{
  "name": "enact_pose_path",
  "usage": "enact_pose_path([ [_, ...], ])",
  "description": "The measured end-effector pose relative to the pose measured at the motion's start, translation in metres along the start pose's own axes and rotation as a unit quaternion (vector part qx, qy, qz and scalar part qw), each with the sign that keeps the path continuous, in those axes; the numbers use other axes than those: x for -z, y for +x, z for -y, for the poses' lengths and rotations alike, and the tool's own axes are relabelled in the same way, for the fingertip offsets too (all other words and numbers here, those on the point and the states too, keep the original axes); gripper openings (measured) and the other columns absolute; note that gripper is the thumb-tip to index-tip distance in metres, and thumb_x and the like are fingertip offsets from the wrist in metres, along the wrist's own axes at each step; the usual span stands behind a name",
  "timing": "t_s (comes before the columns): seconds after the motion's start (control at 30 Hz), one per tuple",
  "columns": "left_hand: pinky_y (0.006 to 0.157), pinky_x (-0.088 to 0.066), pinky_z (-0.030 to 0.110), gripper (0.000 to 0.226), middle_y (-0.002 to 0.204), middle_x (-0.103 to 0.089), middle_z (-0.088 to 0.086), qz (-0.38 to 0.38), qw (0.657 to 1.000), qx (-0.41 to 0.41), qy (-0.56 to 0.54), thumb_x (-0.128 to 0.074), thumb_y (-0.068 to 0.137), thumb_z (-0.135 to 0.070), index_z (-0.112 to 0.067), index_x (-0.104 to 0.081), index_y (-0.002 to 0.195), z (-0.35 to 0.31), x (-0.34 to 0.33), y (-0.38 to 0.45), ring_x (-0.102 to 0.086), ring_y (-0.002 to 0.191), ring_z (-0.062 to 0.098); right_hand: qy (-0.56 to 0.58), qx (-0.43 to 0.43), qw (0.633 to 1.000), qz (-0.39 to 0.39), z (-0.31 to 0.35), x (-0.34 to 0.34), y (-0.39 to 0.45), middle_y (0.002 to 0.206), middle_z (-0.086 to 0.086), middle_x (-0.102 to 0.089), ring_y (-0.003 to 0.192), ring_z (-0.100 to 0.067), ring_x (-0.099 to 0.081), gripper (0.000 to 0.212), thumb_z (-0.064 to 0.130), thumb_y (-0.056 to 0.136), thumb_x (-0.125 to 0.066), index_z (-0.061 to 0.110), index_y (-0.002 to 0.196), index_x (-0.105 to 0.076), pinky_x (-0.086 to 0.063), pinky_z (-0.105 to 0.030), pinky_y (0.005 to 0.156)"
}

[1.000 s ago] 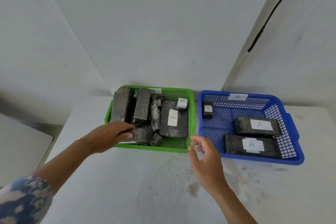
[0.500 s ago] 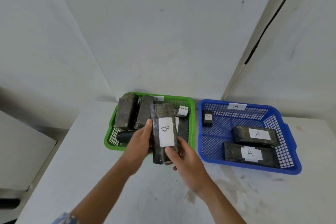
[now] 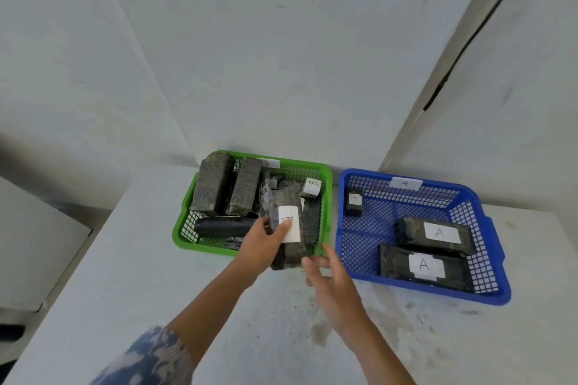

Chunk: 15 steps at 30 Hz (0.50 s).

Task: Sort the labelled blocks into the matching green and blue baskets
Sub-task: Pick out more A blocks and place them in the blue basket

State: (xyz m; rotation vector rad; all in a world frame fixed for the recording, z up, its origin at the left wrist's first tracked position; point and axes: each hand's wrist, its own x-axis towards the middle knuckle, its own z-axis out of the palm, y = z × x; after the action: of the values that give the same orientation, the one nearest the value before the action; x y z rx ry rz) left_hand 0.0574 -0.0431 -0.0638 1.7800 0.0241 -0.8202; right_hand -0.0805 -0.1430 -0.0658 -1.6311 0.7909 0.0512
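A green basket tagged B stands at the back left, holding several dark blocks and a black cylinder. A blue basket tagged A stands to its right with three A blocks. My left hand grips a long dark block with a white B label, held over the green basket's front edge. My right hand hovers just below and right of that block, fingers apart, holding nothing.
The baskets stand on a white, stained table in a corner between white walls. The table's left edge drops off to a lower surface. A dark cable runs down the right wall.
The B block has moved forward and down toward the green basket. My right hand has let go of it and pulled back; my left hand still holds it.
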Motion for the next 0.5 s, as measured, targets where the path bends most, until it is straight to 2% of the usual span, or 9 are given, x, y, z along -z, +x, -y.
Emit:
enact_pose_path([
  [0.07,0.074,-0.056,0.03,0.047,0.103,-0.06,-0.003,-0.028,0.998,-0.005,0.057,-0.063,0.095,-0.047,-0.019,-0.04,0.125,-0.002,-0.01,0.014,-0.064,0.091,0.014,-0.002,-0.015,1.0,-0.023,-0.006,0.008,0.005,0.125,0.023,-0.055,0.108,-0.01,-0.064,0.071,0.065,0.089,-0.055,0.036,0.151,-0.034,-0.055,-0.039,0.094],
  [0.13,0.065,-0.047,0.024,0.049,0.096,-0.051,-0.006,-0.032,0.995,-0.017,0.091,-0.06,0.097,-0.044,-0.017,-0.033,0.127,-0.001,-0.02,0.025,-0.055,0.082,0.01,0.002,-0.033,0.999,-0.032,-0.013,0.014,0.007,0.123,0.023,-0.054,0.102,-0.008,-0.066,0.06,0.059,0.094,-0.055,0.035,0.146,-0.041,-0.055,-0.037,0.092],
  [0.23,0.061,-0.044,0.03,0.047,0.089,-0.054,-0.001,-0.024,0.993,-0.02,0.111,-0.057,0.1,-0.042,-0.015,-0.033,0.13,0.005,-0.036,0.041,-0.052,0.07,0.014,0.017,-0.048,0.998,-0.04,-0.018,0.022,0.008,0.123,0.015,-0.057,0.094,-0.006,-0.068,0.042,0.048,0.098,-0.054,0.034,0.137,-0.049,-0.051,-0.023,0.076],
  [0.33,0.058,-0.043,0.032,0.042,0.081,-0.059,0.005,-0.026,0.986,-0.035,0.159,-0.053,0.101,-0.042,-0.016,-0.034,0.128,0.015,-0.046,0.047,-0.052,0.061,0.017,0.013,-0.056,0.997,-0.056,-0.021,0.028,0.011,0.122,0.01,-0.06,0.092,-0.005,-0.068,0.032,0.047,0.099,-0.053,0.036,0.13,-0.053,-0.049,-0.023,0.074],
  [0.4,0.059,-0.044,0.034,0.042,0.081,-0.06,0.006,-0.037,0.978,-0.052,0.196,-0.053,0.101,-0.044,-0.015,-0.036,0.126,0.018,-0.048,0.049,-0.057,0.064,0.02,-0.005,-0.054,0.996,-0.066,-0.024,0.031,0.014,0.121,0.008,-0.061,0.095,-0.006,-0.067,0.026,0.046,0.1,-0.052,0.039,0.124,-0.054,-0.051,-0.027,0.08],
  [0.47,0.068,-0.049,0.038,0.041,0.094,-0.061,0.007,-0.054,0.963,-0.07,0.256,-0.054,0.099,-0.047,-0.015,-0.04,0.121,0.018,-0.047,0.05,-0.062,0.082,0.025,-0.042,-0.023,0.996,-0.072,-0.022,0.029,0.017,0.123,0.008,-0.062,0.104,-0.009,-0.063,0.021,0.044,0.1,-0.053,0.04,0.121,-0.054,-0.049,-0.025,0.085],
  [0.5,0.075,-0.05,0.041,0.041,0.104,-0.06,0.008,-0.066,0.949,-0.08,0.297,-0.053,0.099,-0.049,-0.015,-0.043,0.119,0.019,-0.046,0.051,-0.061,0.095,0.027,-0.062,0.001,0.995,-0.075,-0.019,0.027,0.02,0.123,0.009,-0.062,0.109,-0.009,-0.06,0.022,0.04,0.1,-0.054,0.038,0.122,-0.055,-0.046,-0.019,0.084],
])
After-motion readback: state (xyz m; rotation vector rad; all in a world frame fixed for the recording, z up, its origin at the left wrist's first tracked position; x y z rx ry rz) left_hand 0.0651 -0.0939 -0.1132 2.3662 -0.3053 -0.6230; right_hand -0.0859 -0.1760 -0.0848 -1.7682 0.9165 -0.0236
